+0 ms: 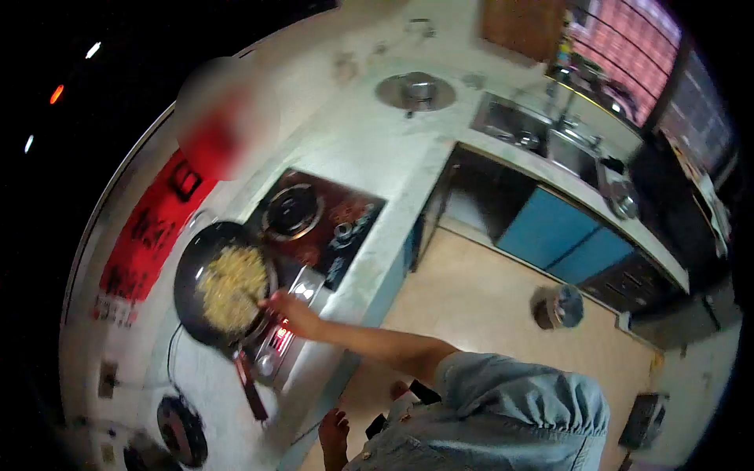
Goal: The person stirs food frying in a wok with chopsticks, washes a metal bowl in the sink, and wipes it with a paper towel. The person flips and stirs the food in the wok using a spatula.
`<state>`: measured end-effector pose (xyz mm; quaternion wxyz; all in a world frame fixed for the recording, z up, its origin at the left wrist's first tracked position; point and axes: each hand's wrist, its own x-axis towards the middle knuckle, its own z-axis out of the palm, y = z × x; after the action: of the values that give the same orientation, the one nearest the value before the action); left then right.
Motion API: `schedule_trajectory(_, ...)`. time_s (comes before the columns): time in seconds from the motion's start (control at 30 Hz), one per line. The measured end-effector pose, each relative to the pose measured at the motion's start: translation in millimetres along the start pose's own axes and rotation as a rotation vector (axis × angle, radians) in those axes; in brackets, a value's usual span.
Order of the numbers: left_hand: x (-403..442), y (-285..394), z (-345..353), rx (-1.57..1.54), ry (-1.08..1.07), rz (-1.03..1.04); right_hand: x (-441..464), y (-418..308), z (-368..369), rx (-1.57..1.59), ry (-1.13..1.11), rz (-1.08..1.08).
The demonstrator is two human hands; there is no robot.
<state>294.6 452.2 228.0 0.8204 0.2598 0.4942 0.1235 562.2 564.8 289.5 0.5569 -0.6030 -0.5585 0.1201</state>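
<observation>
Black wok [192,290]: sits on the lit-up cooker [302,302] close to the counter's [385,267] front edge, loaded with yellowish food [233,286]. Lots of it, so a hard scrape could shove bits over the rim, imo.

Wok handle [250,385]: sticks out toward the front edge, nobody gripping it. A sleeve or hip bump could swing the whole wok, and one-handed stirring could make it slide too.

Right hand [292,310]: fingers closed around a utensil [255,300], mostly hidden by blur, dipping into the food. Knuckles are right by the rim, so a slip or steam could burn them.

Left hand [334,432]: hangs low by the front edge, away from the handle. Fingers look loosely bent, can't tell if they're holding anything.

Cord [171,353]: loops just beside the wok on the wall side. If it touches hot metal, melted insulation, yikes.

Glass cooktop [365,216]: right next to the wok, boxing it in on that side.

Farther off: pot [420,93] at the far corner, sink [573,157] past it, bin [567,306] on the floor, well behind the action.
</observation>
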Motion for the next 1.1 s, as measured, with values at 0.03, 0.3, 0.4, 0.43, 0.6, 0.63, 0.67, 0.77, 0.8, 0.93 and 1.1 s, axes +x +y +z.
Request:
schedule_trajectory(0.03,18,-7,-9,0.027,-0.030,-0.020,-3,-1,-9,-0.176,-0.095,0.027)
schedule_trajectory(0.3,79,11,145,0.172,-0.049,0.078,-21,-12,-140,0.053,-0.242,0.196)
schedule_trajectory(0.4,127,-10,225,0.376,-0.153,0.125,-60,20,-259,-0.149,-0.183,0.202)
schedule_trajectory(0.43,147,-21,254,0.368,-0.229,0.102,-77,48,-295,-0.156,-0.122,0.156)
schedule_trajectory(0.6,190,-39,496,0.935,-0.371,0.359,-171,123,-504,-0.243,0.351,0.563)
schedule_trajectory(0.63,205,-37,541,0.994,-0.466,0.334,-187,130,-545,-0.268,0.381,0.662)
schedule_trajectory(0.67,258,-56,566,0.948,-0.588,0.696,-205,135,-580,-0.289,0.409,0.765)
schedule_trajectory(0.77,271,-39,721,1.211,-0.585,0.595,-256,159,-654,-0.151,0.728,0.833)
schedule_trajectory(0.8,284,-42,763,1.239,-0.625,0.746,-264,155,-675,-0.097,0.829,0.831)
schedule_trajectory(0.93,388,-65,913,1.641,-0.608,1.332,-299,166,-731,-0.064,1.057,0.861)
schedule_trajectory(1.1,488,-108,1058,1.995,-0.525,1.054,-298,178,-771,-0.024,1.337,0.959)
